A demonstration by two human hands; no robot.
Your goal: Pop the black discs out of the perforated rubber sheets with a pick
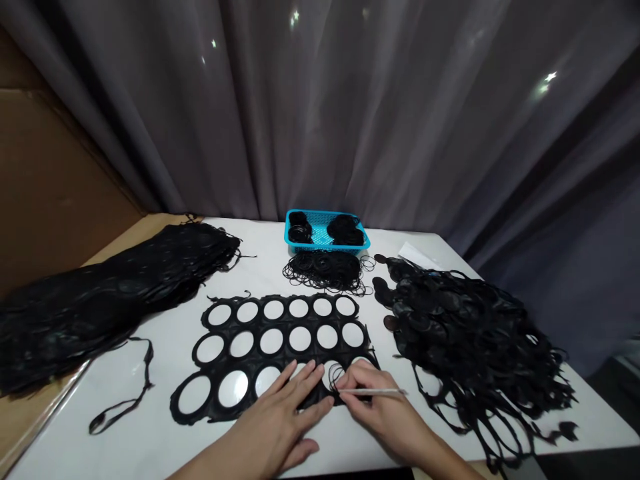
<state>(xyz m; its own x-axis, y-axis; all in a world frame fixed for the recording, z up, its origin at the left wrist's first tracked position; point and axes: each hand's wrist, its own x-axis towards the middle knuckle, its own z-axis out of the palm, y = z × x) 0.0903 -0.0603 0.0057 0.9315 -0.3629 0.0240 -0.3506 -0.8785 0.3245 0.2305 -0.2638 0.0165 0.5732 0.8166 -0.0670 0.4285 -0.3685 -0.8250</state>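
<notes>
A black rubber sheet (pixel 265 320) with rows of large round holes lies flat on the white table. My left hand (pixel 277 417) rests on its near edge, palm down with fingers spread, covering part of the nearest row. My right hand (pixel 377 407) pinches a slim, pale, stick-like tool (pixel 377 392) at the sheet's near right part. Whether it is a pick or tweezers I cannot tell. Thin black rings (pixel 336 375) stand at the tool's working end, over a hole beside my right fingers. My fingers hide the tip.
Behind the sheet sits a pile of thin black rings (pixel 327 270), with a blue basket (pixel 327 248) holding more bunches beyond it. Stacked black sheets (pixel 110 293) lie left; black scraps and discs (pixel 465 333) heap up right. A loose black strip (pixel 145 373) lies front left.
</notes>
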